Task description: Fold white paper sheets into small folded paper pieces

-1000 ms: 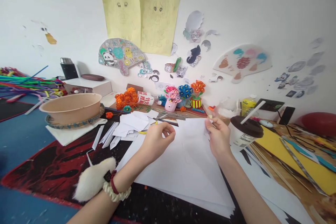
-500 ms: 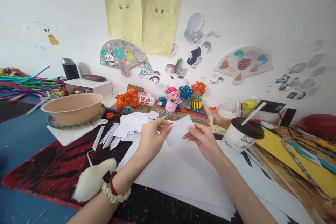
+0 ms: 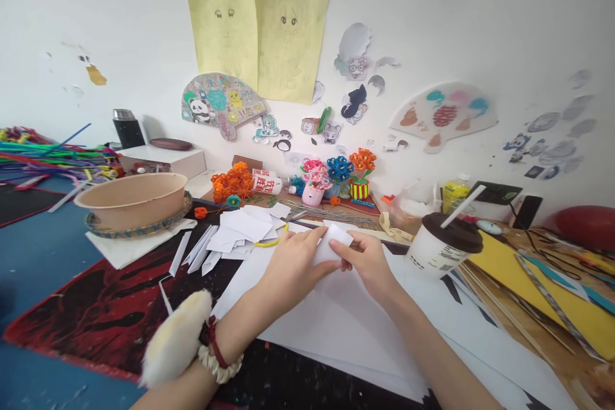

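Between both hands a small piece of white paper (image 3: 331,245) is bent over on itself, above large white sheets (image 3: 336,327). My left hand (image 3: 298,253) grips its left side, the thumb below and the fingers behind. From the other side my right hand (image 3: 368,257) pinches it, thumb on the front. Left of the hands lies a pile of small white paper pieces (image 3: 245,224), with several folded white strips (image 3: 199,246) beside it. A yellow pipe cleaner (image 3: 269,243) shows at the pile's edge. By my left wrist is a fluffy white piece (image 3: 175,339).
A lidded cup with a straw (image 3: 444,246) stands close to my right hand. On the left is a beige basin (image 3: 132,202). Pipe-cleaner flowers in pots (image 3: 314,189) line the wall. Yellow board (image 3: 538,295) and thin sticks lie at right.
The flat paper piece has been bent over between my hands. My left hand has turned and moved right and slightly down, uncovering the yellow pipe cleaner.
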The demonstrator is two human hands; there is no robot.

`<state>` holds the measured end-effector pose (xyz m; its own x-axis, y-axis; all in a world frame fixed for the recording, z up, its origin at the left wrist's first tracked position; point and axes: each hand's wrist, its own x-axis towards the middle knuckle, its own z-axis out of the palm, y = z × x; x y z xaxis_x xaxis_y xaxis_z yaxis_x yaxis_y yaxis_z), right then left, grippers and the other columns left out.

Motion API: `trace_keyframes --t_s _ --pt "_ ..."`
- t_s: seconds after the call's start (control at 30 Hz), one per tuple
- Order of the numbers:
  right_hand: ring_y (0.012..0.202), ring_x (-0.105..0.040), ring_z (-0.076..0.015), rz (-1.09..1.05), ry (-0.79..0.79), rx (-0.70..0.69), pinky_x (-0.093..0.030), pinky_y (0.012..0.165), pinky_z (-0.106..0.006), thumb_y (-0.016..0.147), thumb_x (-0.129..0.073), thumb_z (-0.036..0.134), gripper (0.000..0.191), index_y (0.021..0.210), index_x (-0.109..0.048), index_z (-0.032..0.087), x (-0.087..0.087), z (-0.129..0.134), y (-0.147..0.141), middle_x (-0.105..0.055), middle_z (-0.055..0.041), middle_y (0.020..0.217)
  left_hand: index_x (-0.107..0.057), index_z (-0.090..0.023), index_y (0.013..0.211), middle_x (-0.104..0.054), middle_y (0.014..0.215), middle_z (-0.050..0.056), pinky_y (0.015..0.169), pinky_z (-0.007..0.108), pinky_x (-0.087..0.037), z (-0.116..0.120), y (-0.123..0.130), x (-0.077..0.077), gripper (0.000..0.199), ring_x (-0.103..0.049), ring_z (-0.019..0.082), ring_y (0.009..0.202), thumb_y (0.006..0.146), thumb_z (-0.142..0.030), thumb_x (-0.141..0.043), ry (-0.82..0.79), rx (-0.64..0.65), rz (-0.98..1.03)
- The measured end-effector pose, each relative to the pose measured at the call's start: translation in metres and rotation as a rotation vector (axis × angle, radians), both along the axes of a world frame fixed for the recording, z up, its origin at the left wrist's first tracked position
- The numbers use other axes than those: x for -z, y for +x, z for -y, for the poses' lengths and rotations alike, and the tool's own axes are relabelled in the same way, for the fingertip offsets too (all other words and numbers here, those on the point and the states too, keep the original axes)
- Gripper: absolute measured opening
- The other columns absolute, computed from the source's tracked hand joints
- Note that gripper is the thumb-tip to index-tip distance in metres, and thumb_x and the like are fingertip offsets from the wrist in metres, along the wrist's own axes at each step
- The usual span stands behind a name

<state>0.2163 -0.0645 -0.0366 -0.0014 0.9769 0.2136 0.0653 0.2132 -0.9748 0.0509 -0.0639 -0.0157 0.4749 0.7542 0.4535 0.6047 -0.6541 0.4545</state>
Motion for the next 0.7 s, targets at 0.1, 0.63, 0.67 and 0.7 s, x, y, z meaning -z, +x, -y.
trace_keyframes --t_s 0.1,0.63,0.67,0.7 --pt "0.045 -0.047 -0.0114 0.012 -0.014 -0.046 -0.038 0.043 -0.024 0.065 -0.072 0.049 0.033 0.067 -0.063 0.017 -0.001 0.0 0.001 -0.055 0.0023 0.052 -0.052 -0.021 0.113 -0.067 0.093 0.005 0.073 0.031 -0.044 -0.001 -0.001 -0.003 0.035 -0.061 0.02 0.081 0.079 -0.028 -0.053 -0.18 0.082 0.106" --pt "0.068 -0.061 -0.0157 -0.107 -0.213 -0.342 -0.045 0.061 -0.025 0.071 -0.071 0.037 0.022 0.078 -0.067 0.017 -0.017 0.01 0.006 -0.066 -0.0026 0.075 -0.063 -0.014 0.087 -0.067 0.077 0.006 0.057 0.026 -0.047 -0.003 -0.014 -0.015 0.031 -0.062 0.017 0.067 0.072 -0.041 -0.064 -0.881 0.151 0.616" --pt "0.068 -0.061 -0.0155 -0.11 -0.207 -0.345 -0.045 0.061 -0.025 0.07 -0.072 0.036 0.021 0.075 -0.067 0.017 -0.018 0.01 0.006 -0.066 -0.0025 0.074 -0.063 -0.013 0.086 -0.067 0.077 0.007 0.058 0.026 -0.047 -0.003 -0.014 -0.015 0.033 -0.062 0.017 0.067 0.072 -0.043 -0.064 -0.926 0.184 0.637" --pt "0.068 -0.06 -0.0154 -0.109 -0.202 -0.344 -0.045 0.061 -0.025 0.069 -0.073 0.036 0.021 0.074 -0.067 0.017 -0.018 0.011 0.006 -0.066 -0.0023 0.073 -0.063 -0.013 0.085 -0.067 0.077 0.007 0.058 0.026 -0.047 -0.003 -0.014 -0.014 0.034 -0.062 0.017 0.066 0.073 -0.045 -0.063 -0.965 0.215 0.655"
